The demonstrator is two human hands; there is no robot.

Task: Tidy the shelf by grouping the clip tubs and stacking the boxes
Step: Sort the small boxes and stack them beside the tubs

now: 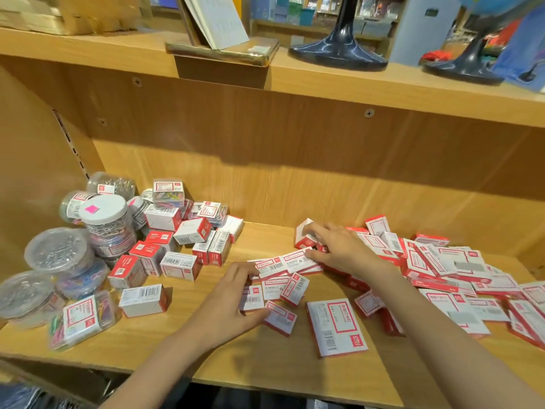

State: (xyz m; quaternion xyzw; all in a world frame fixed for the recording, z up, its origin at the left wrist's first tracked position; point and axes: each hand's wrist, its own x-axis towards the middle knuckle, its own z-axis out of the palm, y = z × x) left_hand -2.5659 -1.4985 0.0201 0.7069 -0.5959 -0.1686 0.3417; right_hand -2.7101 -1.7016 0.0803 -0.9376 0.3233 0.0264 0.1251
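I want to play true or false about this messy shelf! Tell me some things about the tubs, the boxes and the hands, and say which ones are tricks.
1. The round clip tubs sit at the left end of the shelf. True.
2. One tub has a pink sticker on its white lid. True.
3. Both hands are up on the top shelf. False: the left hand and right hand are down among the small red and white boxes.
4. The boxes on the right are in one neat stack. False: they lie in a loose, jumbled pile.
5. Two dark stand bases stand on the upper shelf. True.
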